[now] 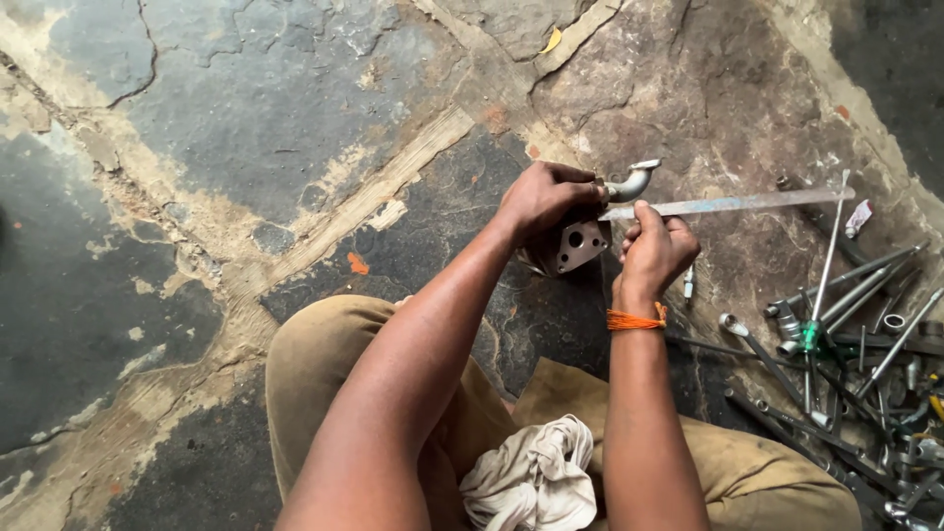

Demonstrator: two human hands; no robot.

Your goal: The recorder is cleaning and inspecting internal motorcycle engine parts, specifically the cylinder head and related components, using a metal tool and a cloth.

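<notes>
Two hands at work: my left hand [541, 202] grips the flanged metal fitting [580, 241], probably heavy and rigid, by its body. My right hand [654, 251] pinches the thin flat strip [728, 204] near its end; it likely flexes.

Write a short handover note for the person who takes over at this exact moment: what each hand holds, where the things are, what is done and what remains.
Left hand: grips a metal part with a bolt-hole flange and a curved pipe stub, held above the stone floor.
Right hand: pinches a long flat metal strip, its tip laid against the part just under the pipe stub.
Nearby: a pile of wrenches and other tools lies on the floor to the right; a pale rag lies on the lap.
Done: the strip is in contact with the part. Left: whether any working with the strip is finished cannot be told.
</notes>
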